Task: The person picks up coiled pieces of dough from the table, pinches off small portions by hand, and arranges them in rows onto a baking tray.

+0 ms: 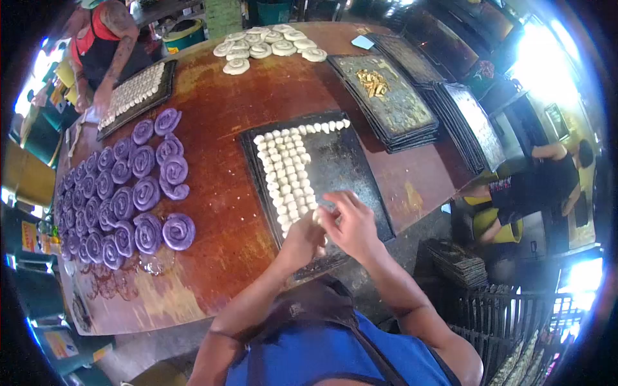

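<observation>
My left hand [301,243] is closed around a piece of white dough [316,217], whose end shows at the top of the fist. Beside it, my right hand [353,226] has its thumb close to that end, with thumb and fingers apart. Both hands are above the near part of a dark baking tray [344,170]. Small white dough balls [283,174] fill the tray's left side in tight rows, and a single row runs along its far edge. Bare metal shows on the tray's right side.
Purple dough spirals [147,193] cover the table's left; white spirals [261,50] lie at the back. Stacked trays [399,106] stand right, one bearing yellowish scraps [373,83]. A person [106,45] works at another filled tray [135,96]; another person [537,190] bends at right.
</observation>
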`<state>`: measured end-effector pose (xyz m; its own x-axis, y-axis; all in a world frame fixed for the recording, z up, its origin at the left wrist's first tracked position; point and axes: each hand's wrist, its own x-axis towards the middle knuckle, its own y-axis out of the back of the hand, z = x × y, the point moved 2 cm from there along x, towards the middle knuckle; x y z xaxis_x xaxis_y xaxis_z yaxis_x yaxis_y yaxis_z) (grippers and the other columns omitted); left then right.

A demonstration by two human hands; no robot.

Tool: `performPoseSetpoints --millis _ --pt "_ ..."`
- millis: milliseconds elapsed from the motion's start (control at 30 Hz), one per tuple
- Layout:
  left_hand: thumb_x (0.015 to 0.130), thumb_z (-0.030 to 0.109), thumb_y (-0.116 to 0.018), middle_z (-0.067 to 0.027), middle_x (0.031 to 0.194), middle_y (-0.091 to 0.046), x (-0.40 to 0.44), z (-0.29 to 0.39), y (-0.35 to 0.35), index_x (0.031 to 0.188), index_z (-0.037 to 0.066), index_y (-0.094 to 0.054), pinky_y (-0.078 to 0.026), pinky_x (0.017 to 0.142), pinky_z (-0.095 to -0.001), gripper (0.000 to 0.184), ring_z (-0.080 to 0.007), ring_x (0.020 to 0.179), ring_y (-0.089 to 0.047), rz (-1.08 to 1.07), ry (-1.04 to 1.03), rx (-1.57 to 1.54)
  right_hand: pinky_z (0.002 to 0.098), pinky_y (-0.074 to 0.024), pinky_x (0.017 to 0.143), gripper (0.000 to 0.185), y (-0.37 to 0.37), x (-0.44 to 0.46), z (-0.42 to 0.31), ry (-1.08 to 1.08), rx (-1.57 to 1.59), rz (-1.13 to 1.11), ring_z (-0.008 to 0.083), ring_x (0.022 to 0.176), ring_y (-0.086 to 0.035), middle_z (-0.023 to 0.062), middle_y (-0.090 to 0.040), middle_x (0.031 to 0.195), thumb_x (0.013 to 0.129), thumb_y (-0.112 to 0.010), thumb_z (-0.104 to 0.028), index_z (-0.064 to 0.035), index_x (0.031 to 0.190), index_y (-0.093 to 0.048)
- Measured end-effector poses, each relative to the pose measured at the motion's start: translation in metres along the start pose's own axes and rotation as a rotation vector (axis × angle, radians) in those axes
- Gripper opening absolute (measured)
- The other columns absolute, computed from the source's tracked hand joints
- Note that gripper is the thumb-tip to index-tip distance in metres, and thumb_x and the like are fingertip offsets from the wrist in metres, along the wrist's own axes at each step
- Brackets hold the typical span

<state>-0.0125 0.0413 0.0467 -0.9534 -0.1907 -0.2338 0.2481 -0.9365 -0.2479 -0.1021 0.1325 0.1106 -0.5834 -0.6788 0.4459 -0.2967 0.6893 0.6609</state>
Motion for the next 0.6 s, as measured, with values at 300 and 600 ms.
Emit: performPoseSetpoints --millis 300,600 --pt "0.093 0.015 -0.046 -0.0015 0.068 -0.055 0.027 0.009 0.069 0.083 0.007 -0.055 -0.041 0.046 -0.0253 0.016 -0.0090 0.049 -0.048 0.448 -0.375 -0.431 0.0267 -0.0448 0.053 0.013 -0.045 0.042 0.124 -0.350 0.451 -0.557 0.0134 0.061 -0.057 0.0064 -0.062 0.072 0.084 -0.068 -0.012 -0.0037 0.079 -0.060" --pt "0.096 0.028 -0.046 0.0018 0.067 -0.045 0.034 -0.027 0.053 0.108 0.005 -0.054 -0.044 0.053 -0.0270 0.027 -0.0097 0.057 -0.046 0.801 -0.035 -0.571 0.0411 -0.0506 0.081 0.037 -0.126 0.088 0.195 -0.248 0.115 -0.472 0.0318 0.089 -0.063 0.0192 -0.062 0.101 0.083 -0.069 -0.018 -0.0013 0.112 -0.055"
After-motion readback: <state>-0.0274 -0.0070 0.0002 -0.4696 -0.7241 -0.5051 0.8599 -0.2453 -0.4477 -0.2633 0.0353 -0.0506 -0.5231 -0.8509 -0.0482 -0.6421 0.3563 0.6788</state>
